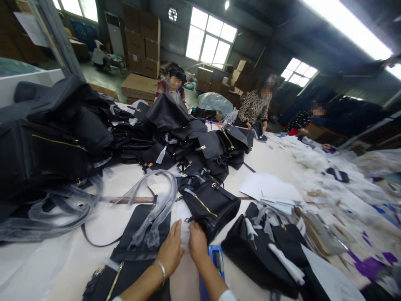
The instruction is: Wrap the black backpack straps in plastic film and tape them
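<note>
Two flat, empty palms down; left hand (pixel 171 251) beside right hand (pixel 197 242), at the black bag (pixel 209 205)

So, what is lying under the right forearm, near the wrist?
A flat blue item lies on the white table, just behind the right hand. The forearm crosses over it and hides its middle, so what it is cannot be told.

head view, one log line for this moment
left hand flat on table | right hand touching bag, grip unclear | blue box by right wrist | wrapped straps left of bag
</note>
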Demonstrator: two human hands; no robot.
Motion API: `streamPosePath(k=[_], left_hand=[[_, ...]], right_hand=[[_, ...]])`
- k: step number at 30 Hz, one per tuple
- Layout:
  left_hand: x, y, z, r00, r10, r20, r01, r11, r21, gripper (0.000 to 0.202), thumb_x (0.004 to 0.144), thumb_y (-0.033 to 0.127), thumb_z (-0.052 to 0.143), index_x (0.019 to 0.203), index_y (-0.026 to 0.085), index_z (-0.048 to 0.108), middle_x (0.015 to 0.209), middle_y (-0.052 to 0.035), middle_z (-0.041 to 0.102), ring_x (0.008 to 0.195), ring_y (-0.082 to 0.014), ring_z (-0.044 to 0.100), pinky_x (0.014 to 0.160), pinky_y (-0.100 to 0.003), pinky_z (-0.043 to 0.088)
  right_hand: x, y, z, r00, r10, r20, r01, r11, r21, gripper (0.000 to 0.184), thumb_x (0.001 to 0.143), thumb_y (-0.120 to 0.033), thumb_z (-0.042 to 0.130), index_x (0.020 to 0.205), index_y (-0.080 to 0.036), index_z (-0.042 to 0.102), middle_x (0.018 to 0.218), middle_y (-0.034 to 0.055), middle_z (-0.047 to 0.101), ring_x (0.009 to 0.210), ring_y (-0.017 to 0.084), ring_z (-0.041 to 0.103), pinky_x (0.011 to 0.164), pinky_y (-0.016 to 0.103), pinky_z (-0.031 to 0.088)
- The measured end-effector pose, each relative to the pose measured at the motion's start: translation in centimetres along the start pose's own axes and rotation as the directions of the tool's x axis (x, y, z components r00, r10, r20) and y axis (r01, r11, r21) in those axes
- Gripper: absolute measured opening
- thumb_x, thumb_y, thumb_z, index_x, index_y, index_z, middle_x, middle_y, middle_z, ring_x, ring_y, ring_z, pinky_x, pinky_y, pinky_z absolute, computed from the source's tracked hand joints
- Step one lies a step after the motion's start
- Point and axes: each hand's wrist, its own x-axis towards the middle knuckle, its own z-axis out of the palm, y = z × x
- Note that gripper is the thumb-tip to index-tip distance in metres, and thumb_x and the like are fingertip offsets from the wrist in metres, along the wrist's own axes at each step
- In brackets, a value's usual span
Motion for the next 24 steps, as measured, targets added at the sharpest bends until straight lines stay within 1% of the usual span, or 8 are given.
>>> streamPosePath(k=[5,8,10,13,17,20,22,24], left_hand=[[4.9,1.1,3.5,0.999,-0.034,0.039,0.036,0.997,-0.067,0.087,0.061,-0.005,0.041,0.144,0.014,0.022,0.145,-0.0187,0.031,0.128,-0.0282,0.042,0.105,-0.042,0.033],[6.0,-0.3,3.9,1.0,0.019,0.024,-0.015,0.988,-0.153,0.084,0.063,-0.002,0.04,0.143,0.014,0.024,0.145,-0.0157,0.034,0.132,-0.0229,0.036,0.111,-0.038,0.025],[6.0,-1.4,3.6,0.999,0.025,0.041,-0.012,0.952,-0.306,0.093,0.061,0.0,0.047,0.146,0.017,0.014,0.146,-0.0132,0.034,0.135,-0.0219,0.031,0.113,-0.037,0.021],[5.0,-1.7,2.1,0.984,-0.009,0.179,0.102,0.851,-0.515,0.106,0.056,0.007,0.063,0.146,0.021,0.011,0.147,-0.0126,0.033,0.132,-0.0296,0.035,0.107,-0.04,0.032],[2.1,0.6,-1.8,0.971,0.077,0.228,0.078,0.795,-0.602,0.064,0.06,0.034,0.077,0.12,0.021,0.059,0.149,-0.0076,0.032,0.131,-0.032,0.035,0.104,-0.036,0.035],[-0.8,2.7,-4.9,0.916,0.039,0.4,0.263,0.696,-0.669,0.05,0.065,0.042,0.074,0.106,0.015,0.067,0.107,-0.0096,0.067,0.1,-0.0283,0.06,0.086,-0.036,0.047],[-3.0,3.5,-6.5,0.88,0.015,0.475,0.376,0.588,-0.716,0.048,0.066,0.042,0.073,0.103,0.012,0.067,0.088,-0.0071,0.071,0.084,-0.0248,0.065,0.077,-0.033,0.048],[-5.4,3.8,-8.0,0.887,-0.015,0.462,0.409,0.488,-0.771,0.045,0.066,0.039,0.074,0.101,0.011,0.068,0.083,-0.0065,0.071,0.08,-0.0231,0.066,0.074,-0.03,0.048]], right_hand=[[-0.8,0.5,-0.9,1.0,0.007,0.021,-0.009,0.994,0.105,0.036,0.08,0.001,0.038,0.1,-0.016,0.062,0.086,0.0087,0.071,0.077,0.02,0.068,0.065,0.024,0.047],[-0.8,1.1,-0.9,1.0,-0.005,0.017,-0.001,0.938,0.346,0.033,0.082,-0.005,0.041,0.106,-0.02,0.058,0.087,0.005,0.071,0.08,0.018,0.067,0.067,0.022,0.046],[-0.8,1.8,-0.9,0.997,-0.053,0.056,0.014,0.843,0.538,0.028,0.08,-0.009,0.044,0.1,-0.02,0.06,0.09,0.0044,0.071,0.084,0.018,0.066,0.071,0.023,0.045],[-1.1,3.1,-1.7,0.973,-0.179,0.147,0.023,0.705,0.709,0.022,0.077,-0.013,0.047,0.093,-0.02,0.062,0.087,0.0027,0.069,0.081,0.018,0.063,0.071,0.024,0.043],[-2.0,4.2,-4.7,0.922,-0.327,0.207,-0.02,0.493,0.87,0.016,0.077,-0.022,0.051,0.09,-0.02,0.061,0.086,0.0009,0.067,0.079,0.018,0.06,0.069,0.025,0.043],[-2.5,3.8,-7.1,0.891,-0.384,0.243,-0.114,0.329,0.937,0.015,0.081,-0.029,0.051,0.09,-0.02,0.058,0.08,-0.0005,0.065,0.07,0.016,0.058,0.06,0.023,0.041],[-3.0,2.6,-8.1,0.913,-0.338,0.229,-0.112,0.332,0.937,0.015,0.082,-0.032,0.052,0.088,-0.019,0.057,0.078,-0.001,0.064,0.068,0.015,0.057,0.058,0.022,0.04],[-3.9,0.6,-8.6,0.942,-0.275,0.192,-0.061,0.422,0.905,0.014,0.082,-0.032,0.053,0.083,-0.019,0.057,0.076,-0.0013,0.064,0.068,0.015,0.057,0.058,0.021,0.039]])
